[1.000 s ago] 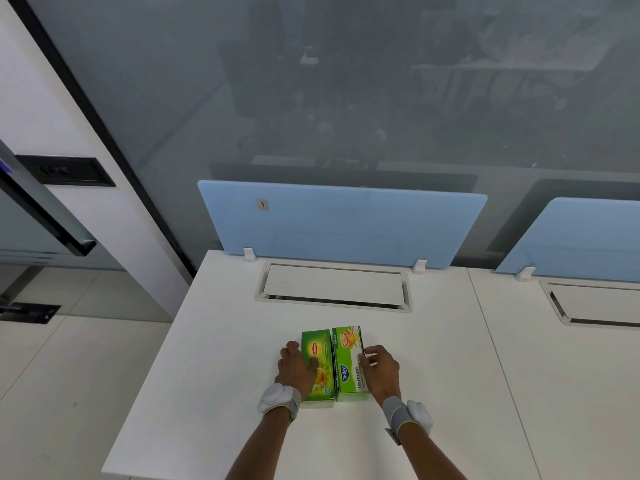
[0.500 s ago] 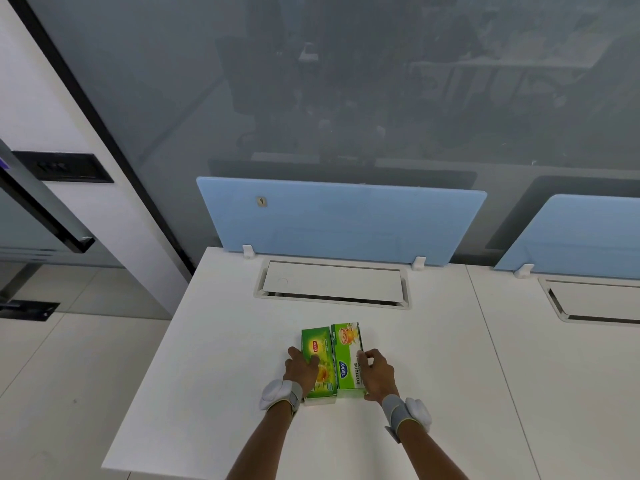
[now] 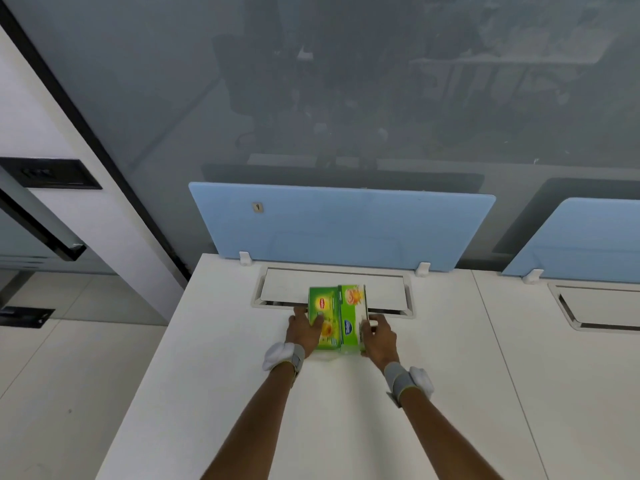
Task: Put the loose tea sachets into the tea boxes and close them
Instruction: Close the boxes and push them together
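Two green tea boxes lie side by side on the white desk [image 3: 214, 368], both closed. The left tea box [image 3: 325, 315] is darker green with a red logo; the right tea box [image 3: 352, 318] is lighter green with a blue logo and a white side. My left hand [image 3: 304, 329] grips the left box from its left side, thumb on top. My right hand [image 3: 379, 336] holds the right box's right side. The boxes' far ends overlap the desk's cable hatch. No loose sachets are visible.
A recessed cable hatch [image 3: 384, 292] sits behind the boxes, with a blue divider panel [image 3: 341, 225] upright at the desk's back edge. A second desk with its own hatch [image 3: 602, 306] adjoins on the right. The desk's left edge drops to the floor.
Both hands have pushed the two boxes together away from me, toward the cable hatch. The boxes stay side by side and closed.
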A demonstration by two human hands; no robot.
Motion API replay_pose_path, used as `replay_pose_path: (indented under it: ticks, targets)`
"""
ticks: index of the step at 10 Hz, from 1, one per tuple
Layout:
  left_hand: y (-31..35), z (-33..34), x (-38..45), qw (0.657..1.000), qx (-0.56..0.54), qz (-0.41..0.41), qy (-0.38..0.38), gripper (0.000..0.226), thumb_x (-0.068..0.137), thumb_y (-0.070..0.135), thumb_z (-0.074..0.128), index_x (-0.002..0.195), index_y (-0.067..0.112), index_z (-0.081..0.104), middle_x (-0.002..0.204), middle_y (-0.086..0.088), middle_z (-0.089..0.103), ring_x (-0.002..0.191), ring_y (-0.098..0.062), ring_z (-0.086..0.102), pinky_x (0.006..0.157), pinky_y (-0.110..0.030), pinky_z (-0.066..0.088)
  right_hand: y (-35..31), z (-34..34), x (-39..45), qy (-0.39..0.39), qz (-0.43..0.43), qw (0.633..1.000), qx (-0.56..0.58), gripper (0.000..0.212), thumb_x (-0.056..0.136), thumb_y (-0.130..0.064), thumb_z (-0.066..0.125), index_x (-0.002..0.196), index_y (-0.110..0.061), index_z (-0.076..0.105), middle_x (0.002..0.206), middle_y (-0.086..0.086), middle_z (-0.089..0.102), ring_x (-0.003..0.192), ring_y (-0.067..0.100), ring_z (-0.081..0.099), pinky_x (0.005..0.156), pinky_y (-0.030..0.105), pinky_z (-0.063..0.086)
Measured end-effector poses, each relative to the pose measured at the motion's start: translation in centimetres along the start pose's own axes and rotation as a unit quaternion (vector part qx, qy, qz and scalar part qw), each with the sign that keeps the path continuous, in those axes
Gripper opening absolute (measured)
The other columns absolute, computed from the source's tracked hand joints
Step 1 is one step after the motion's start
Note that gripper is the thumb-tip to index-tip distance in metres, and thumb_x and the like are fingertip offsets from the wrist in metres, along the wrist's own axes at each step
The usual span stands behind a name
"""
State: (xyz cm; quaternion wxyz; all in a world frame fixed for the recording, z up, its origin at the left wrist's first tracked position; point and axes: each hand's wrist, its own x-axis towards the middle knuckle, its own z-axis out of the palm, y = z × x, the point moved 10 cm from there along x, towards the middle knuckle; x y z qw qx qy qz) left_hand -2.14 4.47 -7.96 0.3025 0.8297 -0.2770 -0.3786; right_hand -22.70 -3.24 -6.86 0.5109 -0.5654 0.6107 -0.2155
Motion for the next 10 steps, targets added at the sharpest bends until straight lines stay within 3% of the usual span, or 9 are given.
replay_pose_path:
  ticks: [2,4,5,6,8,9,10]
  targets:
    - [1.9,0.0,9.3,1.0,0.005,0.001,0.007,0.061,0.078,0.048,0.06,0.129,0.015,0.053,0.113,-0.024,0.066,0.098,-0.039,0.066,0.088,-0.045,0.055,-2.3,0.6,7.1,0.0,-0.022,1.0,-0.008,0.025,0.093,-0.01,0.052,0.117,-0.01,0.055,0.091,0.015,0.068,0.079,0.039,0.07,0.066,0.057,0.061]
    - [5.5,0.3,8.6,1.0,0.002,0.028,-0.014,0.056,0.089,0.028,0.061,0.139,0.01,0.046,0.135,-0.021,0.057,0.126,-0.038,0.053,0.105,-0.04,0.044,1.7,3.2,14.3,-0.011,0.0,1.0,-0.02,0.04,0.085,-0.023,0.054,0.124,-0.015,0.057,0.105,0.018,0.073,0.098,0.04,0.068,0.087,0.057,0.056]
    - [5.2,0.8,9.0,0.999,-0.003,0.025,-0.03,0.061,0.084,0.029,0.06,0.14,0.011,0.045,0.139,-0.019,0.056,0.128,-0.038,0.051,0.106,-0.038,0.042,1.1,4.1,14.3,-0.031,0.007,0.999,-0.032,0.042,0.08,-0.031,0.051,0.119,-0.017,0.062,0.105,0.016,0.073,0.101,0.04,0.066,0.09,0.053,0.055]
    - [5.2,0.9,9.3,0.999,-0.015,0.03,-0.033,0.074,0.073,0.034,0.059,0.143,0.016,0.042,0.138,-0.016,0.057,0.128,-0.037,0.052,0.107,-0.038,0.042,-1.0,4.1,13.0,-0.035,-0.008,0.999,-0.028,0.031,0.086,-0.022,0.05,0.113,-0.017,0.064,0.106,0.016,0.072,0.098,0.041,0.065,0.089,0.053,0.055]
    - [6.3,0.9,9.5,0.998,-0.022,0.029,-0.054,0.078,0.078,0.028,0.069,0.146,0.017,0.034,0.143,-0.014,0.052,0.131,-0.035,0.049,0.107,-0.036,0.04,-2.2,4.5,12.2,-0.084,-0.007,0.996,-0.023,0.052,0.088,-0.016,0.055,0.139,-0.015,0.043,0.13,0.011,0.063,0.115,0.035,0.06,0.103,0.049,0.047]
    - [7.0,0.0,8.3,0.998,-0.013,0.042,-0.042,0.091,0.087,0.028,0.067,0.154,0.014,0.008,0.158,-0.013,0.03,0.143,-0.034,0.034,0.116,-0.037,0.031,-4.6,3.3,9.4,-0.088,-0.048,0.992,-0.077,0.072,0.093,-0.013,0.058,0.152,-0.008,0.017,0.142,0.013,0.051,0.129,0.033,0.05,0.109,0.038,0.037]
    - [8.6,-1.3,8.1,0.997,0.002,0.076,-0.025,0.091,0.088,0.029,0.066,0.154,0.012,0.006,0.161,-0.014,0.024,0.146,-0.031,0.028,0.118,-0.036,0.027,-6.9,1.7,8.5,-0.061,-0.103,0.985,-0.123,0.073,0.093,-0.016,0.06,0.151,-0.006,0.018,0.15,0.017,0.041,0.138,0.035,0.04,0.112,0.04,0.032]
